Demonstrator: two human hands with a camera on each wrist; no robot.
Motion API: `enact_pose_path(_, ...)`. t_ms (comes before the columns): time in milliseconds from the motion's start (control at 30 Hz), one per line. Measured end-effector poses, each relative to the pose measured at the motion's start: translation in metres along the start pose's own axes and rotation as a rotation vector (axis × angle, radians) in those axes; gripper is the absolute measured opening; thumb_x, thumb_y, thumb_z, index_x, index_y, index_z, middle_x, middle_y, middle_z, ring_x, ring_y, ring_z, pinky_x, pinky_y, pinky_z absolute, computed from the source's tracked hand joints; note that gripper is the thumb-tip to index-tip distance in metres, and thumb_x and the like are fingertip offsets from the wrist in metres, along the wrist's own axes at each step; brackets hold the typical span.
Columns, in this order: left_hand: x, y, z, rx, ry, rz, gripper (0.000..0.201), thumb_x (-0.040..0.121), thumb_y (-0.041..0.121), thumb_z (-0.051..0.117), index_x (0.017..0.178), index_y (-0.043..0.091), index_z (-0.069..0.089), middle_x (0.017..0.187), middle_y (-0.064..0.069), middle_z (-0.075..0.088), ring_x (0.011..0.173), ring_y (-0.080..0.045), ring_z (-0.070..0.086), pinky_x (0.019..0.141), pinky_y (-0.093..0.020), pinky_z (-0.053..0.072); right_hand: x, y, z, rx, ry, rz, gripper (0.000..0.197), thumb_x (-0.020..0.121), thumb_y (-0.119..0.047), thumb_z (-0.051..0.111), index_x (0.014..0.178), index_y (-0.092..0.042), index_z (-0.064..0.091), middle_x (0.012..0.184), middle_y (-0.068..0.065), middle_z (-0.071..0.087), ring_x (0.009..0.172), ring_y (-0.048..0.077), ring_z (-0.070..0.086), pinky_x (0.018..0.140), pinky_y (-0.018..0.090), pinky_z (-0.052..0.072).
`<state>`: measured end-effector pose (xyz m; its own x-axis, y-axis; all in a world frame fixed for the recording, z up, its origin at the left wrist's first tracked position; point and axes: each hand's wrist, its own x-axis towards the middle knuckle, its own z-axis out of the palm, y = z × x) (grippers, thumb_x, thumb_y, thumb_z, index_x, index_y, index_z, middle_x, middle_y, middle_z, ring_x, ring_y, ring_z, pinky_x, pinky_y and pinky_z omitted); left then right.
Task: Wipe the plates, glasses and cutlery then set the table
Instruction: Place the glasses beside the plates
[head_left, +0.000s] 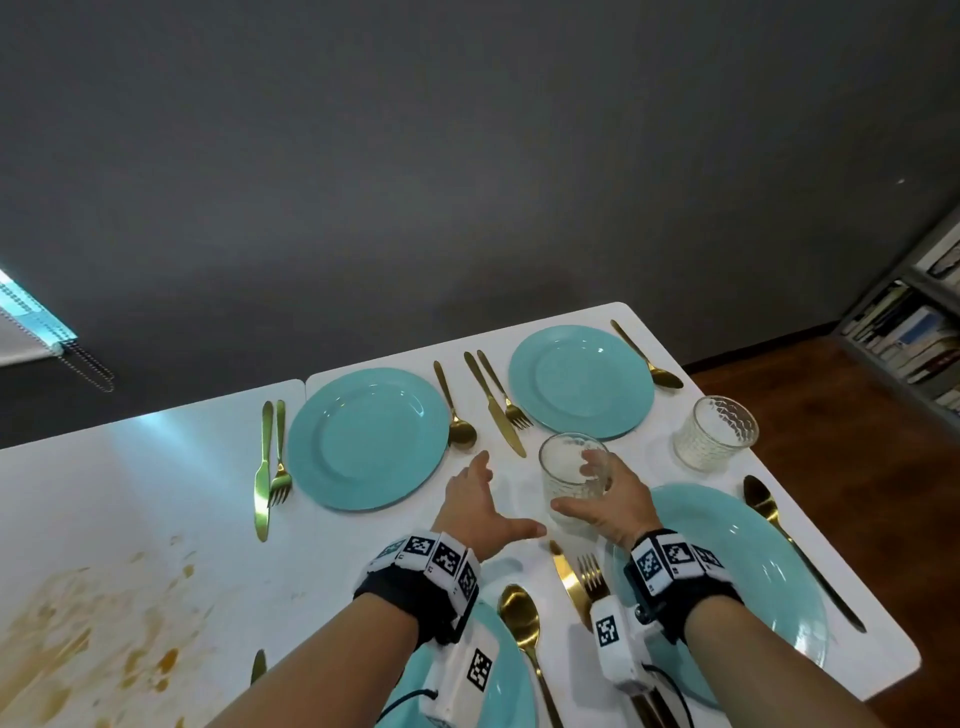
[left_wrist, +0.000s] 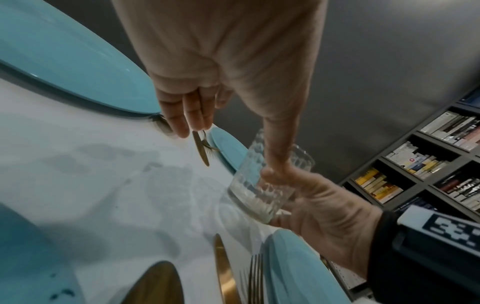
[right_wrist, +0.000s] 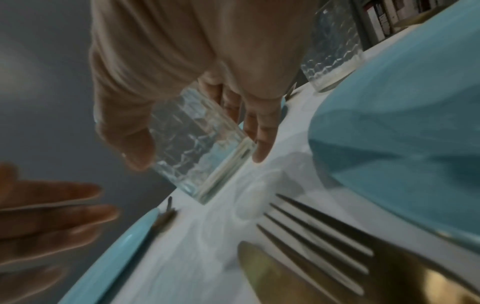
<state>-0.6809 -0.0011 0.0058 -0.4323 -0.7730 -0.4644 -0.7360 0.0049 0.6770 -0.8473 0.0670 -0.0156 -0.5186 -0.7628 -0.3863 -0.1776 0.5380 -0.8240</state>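
Observation:
A clear textured glass (head_left: 569, 467) is gripped by my right hand (head_left: 613, 499), thumb on its near side and fingers round the far side; its base (right_wrist: 207, 185) is close to the white table (head_left: 156, 467). Whether it touches the table I cannot tell. My left hand (head_left: 483, 501) hovers just left of it with straight fingers (left_wrist: 187, 115) and holds nothing; its thumb (left_wrist: 275, 152) reaches towards the glass. A second glass (head_left: 716, 434) stands to the right. Teal plates lie far left (head_left: 369, 439), far right (head_left: 582, 382) and near right (head_left: 737, 566), each flanked by gold cutlery.
A fourth teal plate (head_left: 511, 691) lies under my left forearm, with a gold spoon (head_left: 522, 618), knife (head_left: 569, 582) and fork (head_left: 592, 574) beside it. Orange-brown stains (head_left: 78, 623) mark the table's left part. A bookshelf (head_left: 909, 332) stands beyond the table's right edge.

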Motion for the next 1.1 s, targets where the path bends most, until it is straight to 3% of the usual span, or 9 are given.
enact_pose_path(133,0.004,-0.006,-0.012,-0.053,0.1,-0.048,0.102,0.066,0.039,0.082,0.146,0.017,0.023,0.139,-0.002,0.046,0.125,-0.02,0.047,0.105,-0.034,0.042,0.008,0.008,0.003,0.007,0.062,0.031,0.084,0.062,-0.015,0.086,0.135,-0.017,0.044,0.132,0.005,0.054,0.121,0.024,0.051,0.104,0.033,0.041)
enact_pose_path(433,0.003,-0.01,-0.021,-0.087,0.126,-0.098,0.089,0.073,0.039,0.077,0.144,0.017,0.027,0.132,-0.002,0.052,0.117,-0.02,0.054,0.101,-0.035,0.045,0.02,0.02,0.005,-0.006,0.126,0.043,0.084,0.06,-0.018,0.087,0.133,-0.016,0.045,0.131,0.005,0.055,0.121,0.026,0.051,0.103,0.032,0.04)
enact_pose_path(833,-0.007,-0.01,-0.022,-0.079,0.138,-0.126,0.083,0.077,0.039,0.074,0.143,0.017,0.028,0.13,-0.001,0.053,0.113,-0.02,0.057,0.1,-0.033,0.045,0.028,0.031,0.001,0.024,0.181,0.113,0.091,0.056,-0.015,0.089,0.134,-0.014,0.044,0.135,0.008,0.053,0.125,0.029,0.048,0.108,0.04,0.039)
enact_pose_path(967,-0.014,-0.013,-0.027,-0.076,0.156,-0.125,0.083,0.078,0.039,0.073,0.144,0.016,0.027,0.131,0.0,0.053,0.116,-0.019,0.054,0.098,-0.031,0.042,0.026,0.027,-0.004,0.015,0.162,0.151,0.101,0.055,-0.015,0.09,0.14,-0.013,0.035,0.142,0.01,0.045,0.131,0.03,0.042,0.108,0.036,0.035)
enact_pose_path(1100,-0.024,-0.016,-0.033,-0.076,0.168,-0.11,0.084,0.078,0.039,0.073,0.144,0.015,0.027,0.13,-0.001,0.054,0.118,-0.019,0.053,0.097,-0.029,0.041,0.016,0.02,-0.008,0.006,0.139,0.207,0.128,0.051,-0.014,0.092,0.15,-0.019,0.011,0.151,0.012,0.032,0.138,0.031,0.032,0.111,0.041,0.031)
